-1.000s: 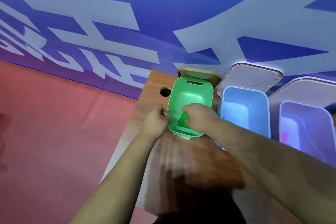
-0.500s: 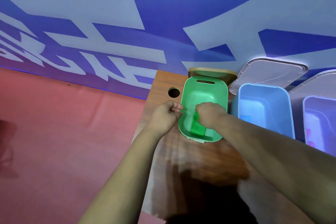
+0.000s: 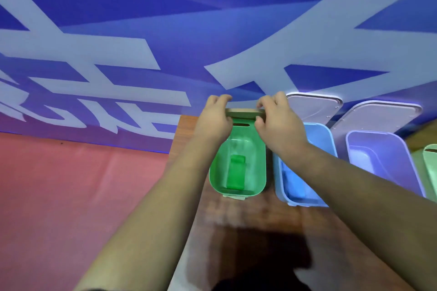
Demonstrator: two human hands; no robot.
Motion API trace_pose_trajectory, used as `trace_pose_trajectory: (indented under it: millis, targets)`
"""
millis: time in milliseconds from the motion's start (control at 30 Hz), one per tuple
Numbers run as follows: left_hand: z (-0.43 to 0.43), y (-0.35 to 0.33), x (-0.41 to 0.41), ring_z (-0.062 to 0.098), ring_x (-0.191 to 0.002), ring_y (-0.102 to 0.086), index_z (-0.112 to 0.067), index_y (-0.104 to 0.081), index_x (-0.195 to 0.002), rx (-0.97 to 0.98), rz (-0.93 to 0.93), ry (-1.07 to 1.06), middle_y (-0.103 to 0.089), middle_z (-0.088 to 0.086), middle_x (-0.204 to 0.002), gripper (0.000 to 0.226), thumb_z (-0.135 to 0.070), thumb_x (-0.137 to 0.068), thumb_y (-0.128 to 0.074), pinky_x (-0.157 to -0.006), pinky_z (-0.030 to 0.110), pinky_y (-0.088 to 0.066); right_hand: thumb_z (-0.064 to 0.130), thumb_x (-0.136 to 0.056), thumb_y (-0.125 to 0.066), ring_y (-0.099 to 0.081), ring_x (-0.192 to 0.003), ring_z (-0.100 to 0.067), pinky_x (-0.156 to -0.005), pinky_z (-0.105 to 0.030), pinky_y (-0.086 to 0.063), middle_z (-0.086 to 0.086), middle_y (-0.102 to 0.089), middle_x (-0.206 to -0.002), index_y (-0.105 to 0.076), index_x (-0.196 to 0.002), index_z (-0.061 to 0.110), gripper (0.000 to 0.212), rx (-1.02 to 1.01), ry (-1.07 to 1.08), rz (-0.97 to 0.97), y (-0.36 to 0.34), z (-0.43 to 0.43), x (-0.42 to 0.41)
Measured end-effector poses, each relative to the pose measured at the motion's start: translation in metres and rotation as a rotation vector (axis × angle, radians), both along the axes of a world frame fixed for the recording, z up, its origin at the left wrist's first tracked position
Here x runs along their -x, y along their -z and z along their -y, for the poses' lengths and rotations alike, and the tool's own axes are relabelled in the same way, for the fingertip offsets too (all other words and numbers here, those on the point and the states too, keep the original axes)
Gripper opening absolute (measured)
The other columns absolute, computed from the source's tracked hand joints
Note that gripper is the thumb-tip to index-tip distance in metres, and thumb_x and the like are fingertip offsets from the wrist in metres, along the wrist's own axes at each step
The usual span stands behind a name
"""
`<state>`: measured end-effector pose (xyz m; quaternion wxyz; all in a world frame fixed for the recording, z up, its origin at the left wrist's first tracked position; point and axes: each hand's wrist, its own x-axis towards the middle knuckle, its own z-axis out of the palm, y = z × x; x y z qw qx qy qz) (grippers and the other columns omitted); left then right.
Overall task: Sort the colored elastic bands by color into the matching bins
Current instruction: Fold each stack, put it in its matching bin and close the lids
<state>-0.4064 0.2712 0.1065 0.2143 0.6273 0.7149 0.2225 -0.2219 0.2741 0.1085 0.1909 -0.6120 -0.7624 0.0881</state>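
Left hand [image 3: 214, 118] and right hand [image 3: 277, 120] extended forward, near each other; each grips tan lid [image 3: 243, 113], fingers curled over top edge

Left hand [image 3: 214, 120]: moved from the near rim of the green bin [image 3: 259, 168] to its far end, now gripping the lid [image 3: 243, 113] at its left edge. Right hand [image 3: 276, 123]: out of the bin, now gripping the lid's right edge. Green band [image 3: 235, 175]: formerly under the right hand, now uncovered on the bin floor.

Blue wall banner [image 3: 189, 30] with pale lettering, red floor [image 3: 71, 196], wooden table [image 3: 236, 220]
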Motion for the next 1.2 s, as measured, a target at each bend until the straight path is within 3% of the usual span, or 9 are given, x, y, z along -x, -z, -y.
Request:
trace_pose_trajectory:
  millis: [100,167,233,300,367,533,600,800,1200]
  targets:
    - [-0.015,0.009,-0.003,0.035,-0.114,-0.06,-0.015,-0.07,-0.125,0.07,-0.043,0.054,-0.064,0.013,-0.12,0.037,-0.006,-0.093,-0.052,-0.098,0.037,-0.046,0.025,-0.096,-0.062,-0.063,-0.099,-0.034,-0.085,-0.042,-0.055,-0.01,-0.048,-0.132,-0.055,-0.141,0.027,0.046,0.259,0.036,0.118,-0.003,-0.02,-0.01]
    - [-0.015,0.006,-0.005,0.036,-0.109,-0.062,-0.015,-0.073,-0.119,0.047,-0.042,0.054,-0.067,0.014,-0.114,0.029,-0.01,-0.098,-0.054,-0.096,0.037,-0.048,0.021,-0.1,-0.057,-0.064,-0.106,-0.038,-0.091,-0.041,-0.052,-0.016,-0.06,-0.121,-0.067,-0.131,0.02,0.033,0.325,-0.033,0.095,-0.002,-0.026,-0.016]
    - [-0.009,-0.001,-0.006,0.033,-0.107,-0.064,-0.016,-0.075,-0.119,-0.005,-0.008,0.045,-0.069,0.013,-0.112,0.026,-0.013,-0.1,-0.058,-0.093,0.034,-0.047,0.016,-0.1,-0.053,-0.063,-0.101,-0.039,-0.084,-0.04,-0.053,-0.015,-0.064,-0.103,-0.074,-0.112,0.016,0.024,0.269,-0.05,0.089,-0.005,-0.025,-0.02]
    - [0.002,-0.007,-0.006,0.028,-0.108,-0.065,-0.018,-0.076,-0.122,-0.055,0.018,0.04,-0.07,0.009,-0.114,0.026,-0.016,-0.101,-0.061,-0.089,0.024,-0.041,0.014,-0.099,-0.051,-0.063,-0.096,-0.038,-0.08,-0.04,-0.053,-0.013,-0.064,-0.1,-0.073,-0.109,0.017,0.024,0.182,-0.033,0.054,-0.012,-0.016,-0.023]
    - [0.019,-0.012,-0.003,0.022,-0.108,-0.065,-0.021,-0.077,-0.122,-0.129,0.034,0.03,-0.071,0.005,-0.116,0.026,-0.017,-0.1,-0.065,-0.083,0.014,-0.035,0.014,-0.1,-0.052,-0.063,-0.095,-0.035,-0.081,-0.04,-0.054,-0.01,-0.065,-0.103,-0.073,-0.113,0.02,0.025,0.123,-0.055,0.007,-0.016,-0.001,-0.025]
    - [0.078,-0.009,0.007,-0.003,-0.103,-0.054,-0.017,-0.081,-0.113,-0.212,0.18,0.045,-0.071,-0.003,-0.116,0.028,-0.005,-0.088,-0.079,-0.098,0.005,-0.039,0.018,-0.098,-0.059,-0.064,-0.111,-0.021,-0.094,-0.033,-0.052,0.002,-0.066,-0.125,-0.07,-0.129,0.029,0.035,0.093,-0.124,-0.185,-0.001,0.063,-0.034]
    - [0.104,0.004,0.01,0.0,-0.111,-0.057,-0.019,-0.082,-0.112,-0.169,0.234,0.041,-0.067,-0.004,-0.121,0.034,-0.001,-0.084,-0.081,-0.104,0.009,-0.04,0.016,-0.096,-0.064,-0.065,-0.114,-0.022,-0.096,-0.036,-0.055,0.003,-0.061,-0.131,-0.069,-0.128,0.027,0.035,0.076,-0.165,-0.226,0.013,0.089,-0.036]
    - [0.164,0.041,0.005,0.007,-0.12,-0.061,-0.016,-0.079,-0.111,-0.079,0.166,-0.011,-0.065,0.0,-0.132,0.046,0.013,-0.075,-0.078,-0.102,-0.001,-0.033,0.013,-0.087,-0.07,-0.061,-0.111,-0.029,-0.096,-0.039,-0.054,-0.002,-0.051,-0.131,-0.064,-0.118,0.019,0.032,0.172,-0.285,-0.102,0.048,0.133,-0.04]
    - [0.195,0.072,-0.016,0.021,-0.135,-0.055,-0.005,-0.068,-0.125,0.019,0.124,-0.065,-0.054,0.009,-0.149,0.051,0.014,-0.077,-0.063,-0.099,-0.007,-0.023,0.007,-0.085,-0.069,-0.052,-0.122,-0.034,-0.106,-0.044,-0.05,-0.008,-0.046,-0.131,-0.056,-0.116,0.013,0.035,0.264,-0.314,0.114,0.081,0.156,-0.037]
